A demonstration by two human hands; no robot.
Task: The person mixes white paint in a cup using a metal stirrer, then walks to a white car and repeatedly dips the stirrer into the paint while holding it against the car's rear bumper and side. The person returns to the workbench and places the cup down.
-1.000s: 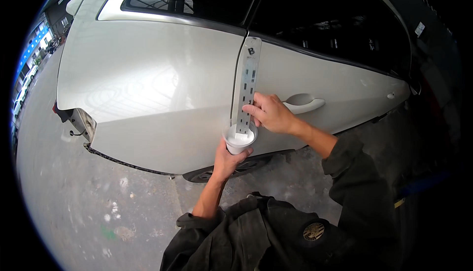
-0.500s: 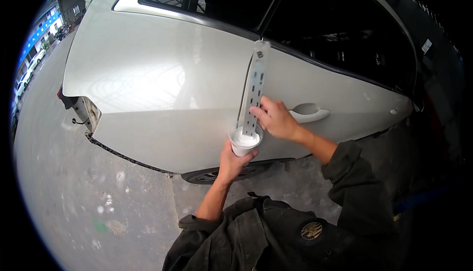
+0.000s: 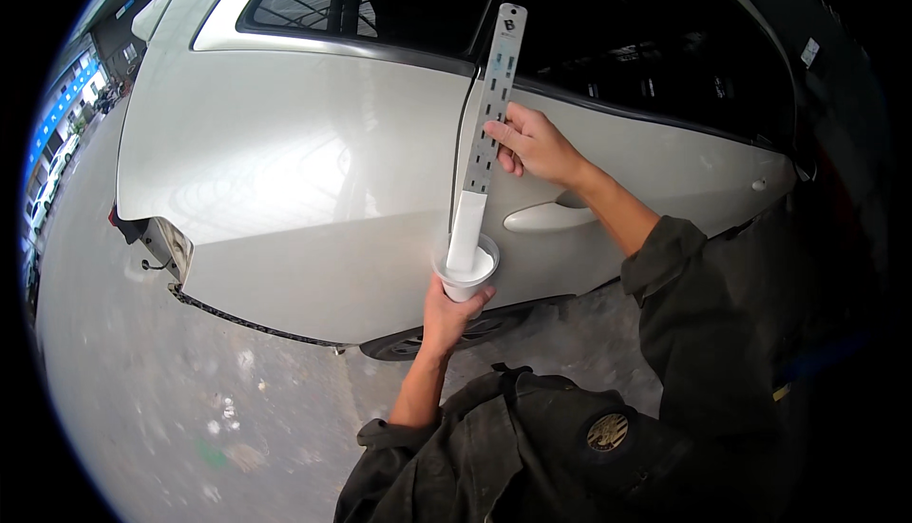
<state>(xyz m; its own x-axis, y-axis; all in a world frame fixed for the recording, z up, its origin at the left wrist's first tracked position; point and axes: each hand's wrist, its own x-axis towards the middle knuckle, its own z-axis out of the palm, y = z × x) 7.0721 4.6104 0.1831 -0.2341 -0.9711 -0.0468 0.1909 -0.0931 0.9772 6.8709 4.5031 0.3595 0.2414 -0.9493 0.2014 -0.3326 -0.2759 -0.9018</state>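
Observation:
My left hand point(image 3: 450, 316) is closed round the lower part of a clear plastic cup point(image 3: 442, 255) that holds white paint point(image 3: 483, 265). With closed fingers, my right hand point(image 3: 534, 146) grips a long flat metal mixing stick point(image 3: 491, 95) with rows of dark slots, about halfway along. The stick stands nearly upright above the cup, leaning slightly right. Its lower stretch is coated in white, and its tip is still inside the cup, hidden by the paint. Both hands are in front of the car's side, near the rear door's edge.
A pale car body point(image 3: 304, 143) fills the space ahead, with a door handle point(image 3: 546, 217) right of the cup. Below is a wheel point(image 3: 404, 344). At the rear left corner, the bumper area is open, with a bracket point(image 3: 163, 238) showing. The grey floor point(image 3: 256, 428) has white and green stains.
My right hand has risen with the mixing stick, drawing its white-coated lower end partly out of the paint. My left hand keeps the cup in nearly the same place.

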